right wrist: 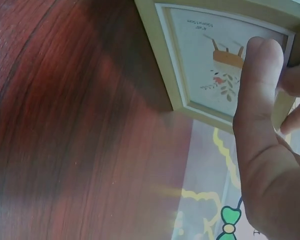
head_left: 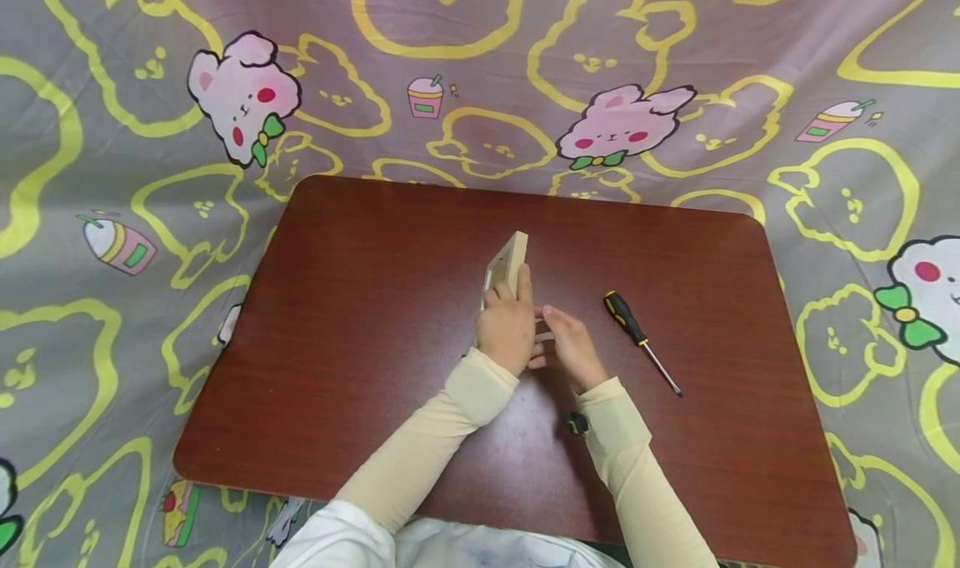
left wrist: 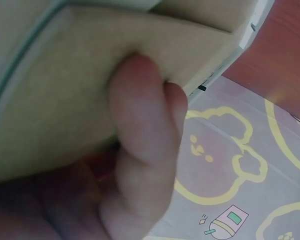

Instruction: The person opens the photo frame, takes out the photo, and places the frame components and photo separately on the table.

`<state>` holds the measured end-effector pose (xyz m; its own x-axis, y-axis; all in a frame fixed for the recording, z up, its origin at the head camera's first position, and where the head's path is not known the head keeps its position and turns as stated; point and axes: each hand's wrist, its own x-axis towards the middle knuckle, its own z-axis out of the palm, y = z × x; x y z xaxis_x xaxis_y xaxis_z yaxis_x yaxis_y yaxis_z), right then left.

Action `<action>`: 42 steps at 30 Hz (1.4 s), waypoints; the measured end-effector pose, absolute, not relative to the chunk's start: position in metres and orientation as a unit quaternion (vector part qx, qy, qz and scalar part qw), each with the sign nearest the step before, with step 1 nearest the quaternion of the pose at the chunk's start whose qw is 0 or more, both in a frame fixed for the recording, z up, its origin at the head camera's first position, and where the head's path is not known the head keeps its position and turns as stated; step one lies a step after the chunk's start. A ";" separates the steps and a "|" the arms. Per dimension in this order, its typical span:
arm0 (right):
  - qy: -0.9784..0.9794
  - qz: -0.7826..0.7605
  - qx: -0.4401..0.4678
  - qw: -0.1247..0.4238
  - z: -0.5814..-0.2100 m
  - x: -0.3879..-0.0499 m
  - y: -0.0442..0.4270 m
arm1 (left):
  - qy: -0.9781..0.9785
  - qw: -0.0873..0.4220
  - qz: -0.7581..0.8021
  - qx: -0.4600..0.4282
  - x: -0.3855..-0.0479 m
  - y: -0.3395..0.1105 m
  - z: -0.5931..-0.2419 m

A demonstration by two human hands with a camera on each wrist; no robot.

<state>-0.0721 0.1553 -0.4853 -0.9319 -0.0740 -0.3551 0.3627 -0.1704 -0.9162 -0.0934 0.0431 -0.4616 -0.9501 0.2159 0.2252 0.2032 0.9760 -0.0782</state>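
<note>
A pale wooden picture frame (head_left: pixel 517 256) stands tilted over the middle of the table, gripped by my left hand (head_left: pixel 507 326). In the left wrist view, a digit (left wrist: pixel 145 110) presses against the frame's tan board (left wrist: pixel 55 100). The right wrist view shows the other face, a white print (right wrist: pixel 200 55) with a small drawing of flowers and size lettering. My right hand (head_left: pixel 576 350) is close beside the left, fingers reaching toward the frame. Its extended thumb (right wrist: pixel 260 85) passes in front of the print; whether it touches is unclear, and its other fingers are partly hidden.
On the reddish-brown table (head_left: pixel 360 301), a yellow-and-black screwdriver (head_left: pixel 626 318) lies to the right of the hands, blade toward the near right. A cartoon-patterned cloth (head_left: pixel 480 68) hangs around the table. The right sleeve cuff bears a small black device (head_left: pixel 576 423).
</note>
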 end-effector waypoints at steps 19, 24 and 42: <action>0.647 -0.742 0.121 0.130 -0.492 -0.070 0.163 | -0.981 0.149 -0.019 -0.123 -0.105 0.024 -0.459; 0.651 -0.737 0.129 0.129 -0.495 -0.071 0.163 | -0.982 0.129 -0.061 -0.128 -0.107 0.020 -0.452; 0.720 -0.662 0.159 0.136 -0.512 -0.076 0.165 | -0.924 0.000 -0.356 -0.138 -0.107 -0.002 -0.446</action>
